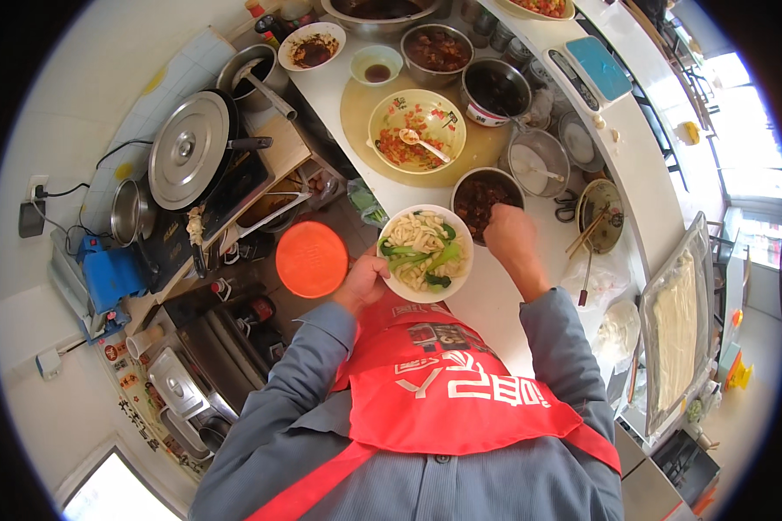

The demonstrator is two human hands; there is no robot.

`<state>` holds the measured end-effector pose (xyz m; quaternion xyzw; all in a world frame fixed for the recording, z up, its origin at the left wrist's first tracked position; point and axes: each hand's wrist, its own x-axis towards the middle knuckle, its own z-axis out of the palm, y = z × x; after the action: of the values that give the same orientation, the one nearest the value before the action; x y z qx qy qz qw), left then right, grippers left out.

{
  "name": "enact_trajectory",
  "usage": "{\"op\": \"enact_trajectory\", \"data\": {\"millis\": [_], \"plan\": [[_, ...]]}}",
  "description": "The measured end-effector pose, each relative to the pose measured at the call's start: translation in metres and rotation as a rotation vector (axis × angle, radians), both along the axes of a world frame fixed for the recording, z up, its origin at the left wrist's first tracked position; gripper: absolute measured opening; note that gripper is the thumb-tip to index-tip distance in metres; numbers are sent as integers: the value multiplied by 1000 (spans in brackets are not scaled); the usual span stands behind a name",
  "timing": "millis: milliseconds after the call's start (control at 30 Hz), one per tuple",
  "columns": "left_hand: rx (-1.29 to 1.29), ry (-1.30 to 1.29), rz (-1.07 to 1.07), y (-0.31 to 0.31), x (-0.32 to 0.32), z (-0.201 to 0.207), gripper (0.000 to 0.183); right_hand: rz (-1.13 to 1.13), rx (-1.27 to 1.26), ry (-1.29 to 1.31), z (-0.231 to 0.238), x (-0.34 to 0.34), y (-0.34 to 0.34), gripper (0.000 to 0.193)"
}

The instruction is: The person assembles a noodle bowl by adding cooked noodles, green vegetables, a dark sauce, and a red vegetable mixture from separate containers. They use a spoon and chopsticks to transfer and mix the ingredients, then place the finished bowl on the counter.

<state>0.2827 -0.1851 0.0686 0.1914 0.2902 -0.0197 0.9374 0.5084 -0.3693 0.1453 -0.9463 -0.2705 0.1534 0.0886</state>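
My left hand grips the side of a white bowl, held at the counter's near edge in front of my apron. In the bowl lie pale, wide noodles and green leafy vegetables. My right hand is closed in a fist at the near rim of a round metal pot. That pot holds dark, chunky stewed meat. The fingers point down and away from view, so anything they hold is hidden. Just beyond stands a yellow bowl of chopped red topping with a white spoon.
Farther back sit a pot of dark sauce, a metal pot of reddish stew and a small sauce bowl. At right are chopsticks on a bowl and a kitchen scale. A lidded pan and an orange-red round lid are at left.
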Motion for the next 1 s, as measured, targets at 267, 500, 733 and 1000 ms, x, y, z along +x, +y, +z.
{"op": "enact_trajectory", "data": {"millis": [267, 500, 733, 1000], "plan": [[25, 34, 35, -12, -1, -2, 86, -157, 11, 86, -12, -8, -8, 12], [36, 19, 25, -12, -1, -2, 86, -128, -38, -23, 0, -12, -12, 12], [7, 17, -4, -7, 1, -4, 85, -30, -52, 6, 14, -2, 7, 13], [5, -8, -7, -6, 2, -2, 86, -106, 28, 46, 1, -5, -1, 14]]}}
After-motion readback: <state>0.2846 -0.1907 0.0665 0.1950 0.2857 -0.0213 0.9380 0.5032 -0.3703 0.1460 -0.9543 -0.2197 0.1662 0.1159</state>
